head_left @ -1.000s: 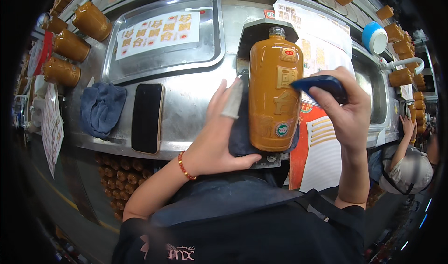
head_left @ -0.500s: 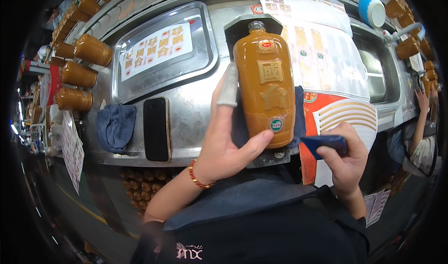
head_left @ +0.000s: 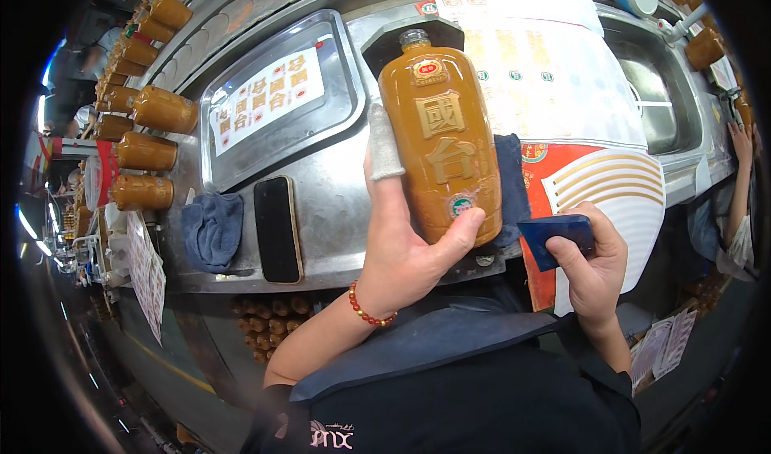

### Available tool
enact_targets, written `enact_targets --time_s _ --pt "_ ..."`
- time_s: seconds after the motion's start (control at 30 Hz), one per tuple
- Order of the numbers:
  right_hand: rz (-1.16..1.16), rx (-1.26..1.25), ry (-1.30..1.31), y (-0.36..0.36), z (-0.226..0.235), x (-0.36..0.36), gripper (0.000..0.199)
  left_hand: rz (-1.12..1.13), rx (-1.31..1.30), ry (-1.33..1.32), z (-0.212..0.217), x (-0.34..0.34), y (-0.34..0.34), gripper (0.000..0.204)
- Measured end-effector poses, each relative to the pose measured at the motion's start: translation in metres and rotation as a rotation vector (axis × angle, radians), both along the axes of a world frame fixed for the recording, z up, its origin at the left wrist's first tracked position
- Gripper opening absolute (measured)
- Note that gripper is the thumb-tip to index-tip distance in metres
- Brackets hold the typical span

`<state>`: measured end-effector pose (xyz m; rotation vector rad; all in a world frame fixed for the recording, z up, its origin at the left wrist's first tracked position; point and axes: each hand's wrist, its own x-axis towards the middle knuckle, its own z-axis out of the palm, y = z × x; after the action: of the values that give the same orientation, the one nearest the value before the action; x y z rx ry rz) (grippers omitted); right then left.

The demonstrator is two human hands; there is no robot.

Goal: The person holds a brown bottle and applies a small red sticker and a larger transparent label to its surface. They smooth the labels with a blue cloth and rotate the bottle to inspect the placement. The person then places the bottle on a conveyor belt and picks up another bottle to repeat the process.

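A brown glazed bottle [head_left: 440, 153] with raised gold characters lies front side up, its bare glass neck pointing away from me. My left hand [head_left: 405, 245] grips it along its left side and lower front. The left thumb presses beside a small round green-and-white sticker [head_left: 461, 206] near the base, and a pale cloth sleeve [head_left: 386, 153] covers one finger. My right hand [head_left: 590, 269] pinches a flat blue scraper [head_left: 556, 237] just right of the bottle's base, apart from it. A dark grey holder [head_left: 377, 48] and a dark blue cloth [head_left: 510, 181] show partly beneath the bottle.
Left on the steel bench are a metal tray [head_left: 353, 105] with a sticker sheet [head_left: 269, 97], a phone [head_left: 277, 229] and a crumpled blue cloth [head_left: 213, 231]. White label sheets [head_left: 562, 69] and gold-striped strips [head_left: 614, 189] lie right, before a sink [head_left: 662, 125]. Brown bottles [head_left: 165, 107] line the left.
The whole view has shifted and turned slightly, and the bottle appears more tilted. My left thumb has moved a little up and right across the bottle's base. Both hands keep their holds.
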<state>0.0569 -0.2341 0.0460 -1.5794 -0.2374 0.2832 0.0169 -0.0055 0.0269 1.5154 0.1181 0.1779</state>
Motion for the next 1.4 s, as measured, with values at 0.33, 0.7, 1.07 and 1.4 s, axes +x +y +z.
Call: enact_targets --time_s 0.33,0.7,1.07,1.4 --pt "0.003 0.008 0.053 -0.002 -0.002 0.002 0.013 -0.058 -0.026 -0.027 0.000 0.004 0.004 0.094" --pt "-0.014 0.012 0.070 0.004 -0.005 0.002 0.012 0.007 -0.023 -0.055 -0.003 0.005 0.000 0.093" --pt "-0.012 0.000 0.049 0.004 0.001 0.002 0.012 -0.047 0.074 -0.071 -0.003 0.005 0.009 0.094" --pt "0.218 -0.451 -0.975 0.030 0.032 0.027 0.035 -0.044 0.416 -0.160 -0.010 -0.005 0.023 0.121"
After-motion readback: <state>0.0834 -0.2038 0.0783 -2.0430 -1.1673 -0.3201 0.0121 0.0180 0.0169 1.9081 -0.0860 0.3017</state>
